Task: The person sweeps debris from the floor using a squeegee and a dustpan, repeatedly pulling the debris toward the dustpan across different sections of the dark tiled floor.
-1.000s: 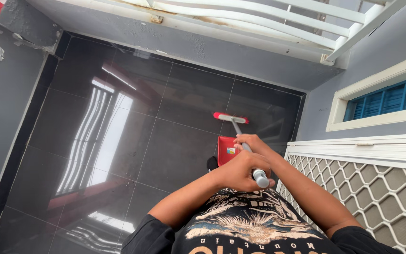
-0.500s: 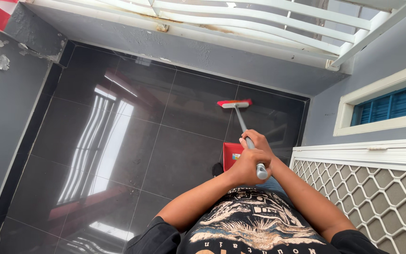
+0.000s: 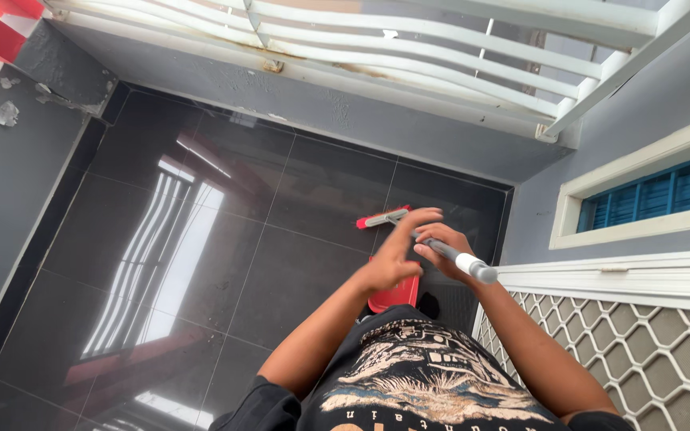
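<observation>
A floor squeegee with a red head (image 3: 381, 218) and a grey handle (image 3: 473, 266) stands on the glossy dark tiled floor (image 3: 281, 263). My right hand (image 3: 441, 239) is closed around the handle a little below its pale end. My left hand (image 3: 393, 259) hovers just left of the handle with its fingers spread and holds nothing. A red flat object (image 3: 397, 294) lies on the floor under my left hand, partly hidden by it.
A white railing (image 3: 409, 56) runs along the far edge above a grey low wall. A grey wall (image 3: 1, 183) bounds the left. On the right are a window with blue louvres (image 3: 656, 191) and a white lattice panel (image 3: 640, 343).
The squeegee head has slid farther away across the tiles. My left hand has come off the handle and opened, while my right hand keeps its grip.
</observation>
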